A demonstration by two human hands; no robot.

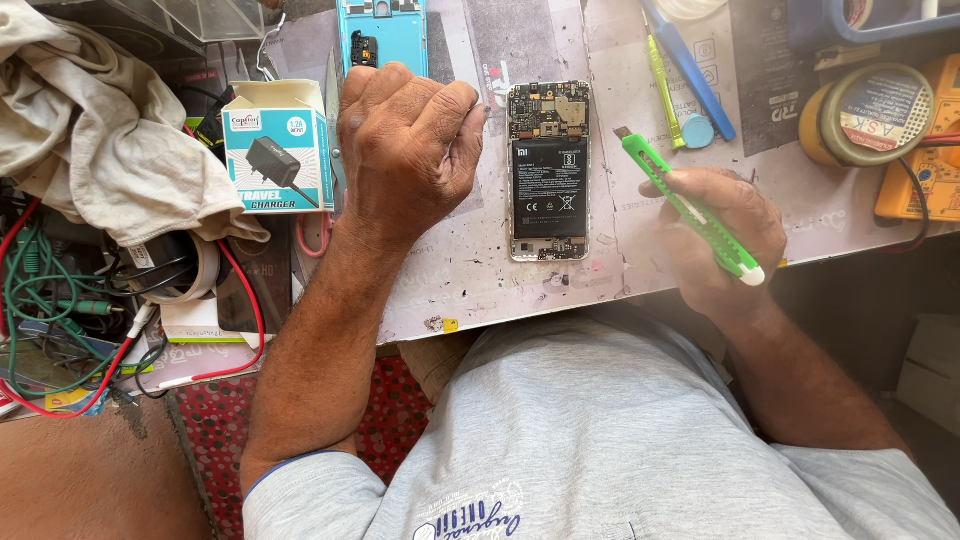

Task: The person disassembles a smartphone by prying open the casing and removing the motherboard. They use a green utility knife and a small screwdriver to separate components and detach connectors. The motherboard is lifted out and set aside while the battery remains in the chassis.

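Right hand [725, 235] grips the green utility knife [688, 205]; left hand [405, 145] fisted beside the opened phone [548, 170]. A slip could puncture its battery [549, 187].

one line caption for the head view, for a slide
Right hand grips a green utility knife beside an opened phone; left hand rests fisted on the bench.

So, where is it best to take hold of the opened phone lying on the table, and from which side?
Probably by its two long edges, near the middle, coming straight down from above. The phone lies flat, back cover off, so circuit board and battery face up; a grip on the thin side rims avoids them. Both long sides look free: the left hand and the right hand, which holds a green cutter, are apart from it.
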